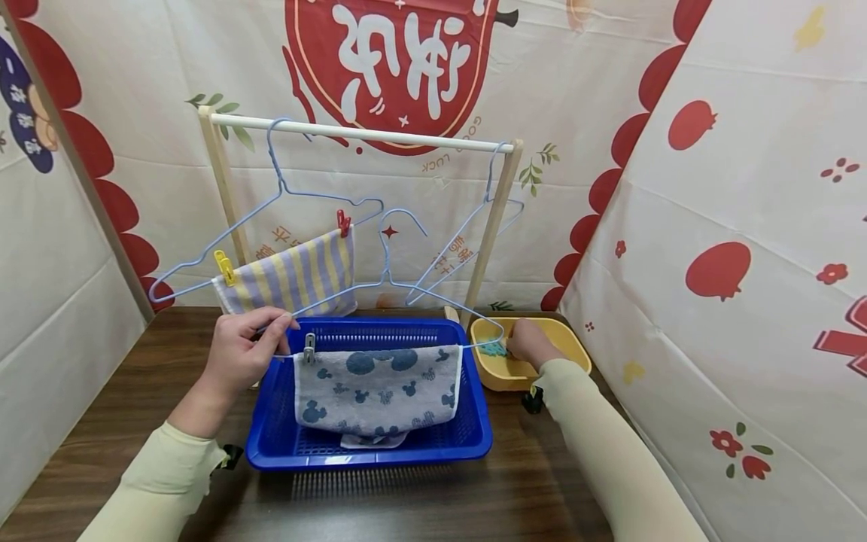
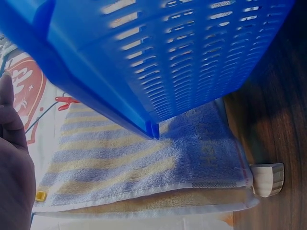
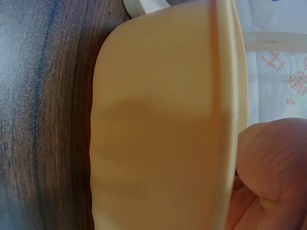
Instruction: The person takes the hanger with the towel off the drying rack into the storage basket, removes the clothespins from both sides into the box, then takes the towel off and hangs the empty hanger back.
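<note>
My left hand [image 1: 244,346] pinches the left end of a light blue wire hanger [image 1: 387,263] above the blue basket [image 1: 369,461]. Over the hanger's lower bar hangs a grey towel with blue mouse-head prints [image 1: 379,391]. One grey clothespin [image 1: 309,348] clips it near the left corner; its right corner shows no clip. On the right, my right hand [image 1: 533,343] reaches down into a yellow tub [image 1: 574,348], beside small teal pieces [image 1: 493,348] that look like clothespins. The tub wall hides its fingertips in the right wrist view, so their grip is unclear.
Behind the basket stands a rack with a white rail [image 1: 366,134]. From it hang a hanger with a striped towel [image 1: 291,271], held by yellow [image 1: 224,267] and red [image 1: 344,223] clothespins, and a bare hanger [image 1: 450,260] at the right post. White cloth lies in the basket.
</note>
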A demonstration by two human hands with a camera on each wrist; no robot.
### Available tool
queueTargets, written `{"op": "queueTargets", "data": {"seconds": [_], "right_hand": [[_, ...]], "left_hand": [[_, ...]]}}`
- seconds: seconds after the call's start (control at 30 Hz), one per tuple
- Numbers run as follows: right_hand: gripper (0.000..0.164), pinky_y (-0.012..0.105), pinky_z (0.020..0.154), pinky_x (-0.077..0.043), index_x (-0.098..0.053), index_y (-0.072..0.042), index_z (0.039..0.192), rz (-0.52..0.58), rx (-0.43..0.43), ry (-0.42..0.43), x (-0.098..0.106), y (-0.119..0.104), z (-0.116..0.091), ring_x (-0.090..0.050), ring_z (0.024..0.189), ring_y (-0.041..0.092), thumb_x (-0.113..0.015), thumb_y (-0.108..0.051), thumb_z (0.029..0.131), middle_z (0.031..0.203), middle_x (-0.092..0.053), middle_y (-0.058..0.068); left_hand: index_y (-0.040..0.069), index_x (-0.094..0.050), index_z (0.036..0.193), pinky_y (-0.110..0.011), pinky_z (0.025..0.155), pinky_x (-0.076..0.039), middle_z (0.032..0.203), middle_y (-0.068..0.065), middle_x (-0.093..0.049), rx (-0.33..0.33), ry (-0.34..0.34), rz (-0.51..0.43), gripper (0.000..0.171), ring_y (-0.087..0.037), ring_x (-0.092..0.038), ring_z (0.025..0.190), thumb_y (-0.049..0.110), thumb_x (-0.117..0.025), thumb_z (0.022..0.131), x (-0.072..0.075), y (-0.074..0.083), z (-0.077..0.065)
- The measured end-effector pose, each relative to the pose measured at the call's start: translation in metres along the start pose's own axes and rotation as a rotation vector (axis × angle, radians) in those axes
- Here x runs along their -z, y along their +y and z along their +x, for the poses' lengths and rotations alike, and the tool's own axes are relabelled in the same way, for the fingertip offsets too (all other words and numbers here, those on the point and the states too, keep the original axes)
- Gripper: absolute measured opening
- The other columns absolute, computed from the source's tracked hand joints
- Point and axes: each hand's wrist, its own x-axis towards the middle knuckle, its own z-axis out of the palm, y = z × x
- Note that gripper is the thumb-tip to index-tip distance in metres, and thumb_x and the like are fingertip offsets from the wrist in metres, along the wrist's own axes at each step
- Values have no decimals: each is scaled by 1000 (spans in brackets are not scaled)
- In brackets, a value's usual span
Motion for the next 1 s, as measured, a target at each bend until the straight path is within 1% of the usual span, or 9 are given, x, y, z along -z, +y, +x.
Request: {"op": "queueTargets", "data": {"seconds": [0.1, 0.17, 0.2, 0.3, 0.4, 0.53, 0.73, 0.93, 1.0], "right_hand": [[11, 37, 75, -54, -76, -1, 93, 31, -7, -17, -3, 9, 11, -63, 78, 26, -66, -6, 93, 87, -72, 11], [11, 37, 69, -53, -74, -1, 90, 53, -12, -21, -3, 11, 13, -61, 74, 27, -64, -4, 93, 84, -70, 12], [13, 38, 67, -51, -73, 0, 88, 64, -13, -14, 0, 8, 10, -60, 72, 27, -62, -4, 93, 82, -68, 13], [21, 37, 58, -46, -66, -5, 77, 93, 40, 62, 3, 10, 7, -55, 62, 25, -55, -4, 95, 74, -63, 11], [29, 37, 56, -46, -64, -6, 72, 142, 77, 135, 13, -1, -8, -58, 59, 24, -50, -6, 97, 70, -65, 10], [34, 38, 61, -53, -68, -2, 78, 218, 80, 207, 33, -33, -40, -69, 70, 26, -50, -11, 106, 79, -72, 11], [34, 37, 67, -56, -72, -4, 89, 266, 121, 370, 45, -56, -61, -75, 81, 27, -53, -18, 114, 86, -74, 11], [25, 38, 65, -56, -74, -5, 110, 381, 162, 524, 62, -78, -90, -72, 76, 27, -57, -23, 115, 87, -74, 11], [22, 36, 63, -55, -74, -5, 112, 424, 191, 583, 67, -88, -101, -68, 73, 27, -60, -22, 115, 86, -73, 12]], "left_hand": [[5, -79, 91, -19, 46, -45, 63, -1, -67, 4, 0, -4, 31, -12, -60, 50, -24, -68, 90, 0, 0, 0], [5, -79, 91, -19, 46, -45, 63, -1, -67, 4, 0, -4, 31, -11, -60, 50, -24, -68, 90, 0, 0, 0], [5, -79, 91, -19, 46, -45, 63, -1, -67, 5, 0, -4, 31, -11, -59, 50, -24, -68, 90, 0, 0, 0], [4, -79, 91, -19, 46, -45, 64, -1, -67, 6, -2, -5, 30, -10, -59, 51, -24, -68, 90, 1, 0, -1], [4, -79, 92, -19, 46, -45, 65, -1, -67, 11, -8, -8, 29, -10, -60, 51, -23, -68, 91, 2, 0, -1], [4, -79, 93, -19, 47, -47, 66, 0, -68, 15, -20, -12, 28, -10, -61, 52, -21, -68, 93, 3, 1, 0], [3, -79, 94, -19, 47, -47, 66, 0, -68, 16, -24, -15, 25, -9, -61, 53, -19, -68, 94, 4, 2, 2], [0, -78, 92, -19, 47, -46, 66, 0, -68, 11, -17, -11, 23, -9, -61, 53, -21, -68, 93, 3, 1, 2], [1, -78, 91, -18, 47, -46, 65, 0, -68, 8, -12, -7, 25, -9, -60, 52, -21, -68, 92, 3, 1, 1]]}}
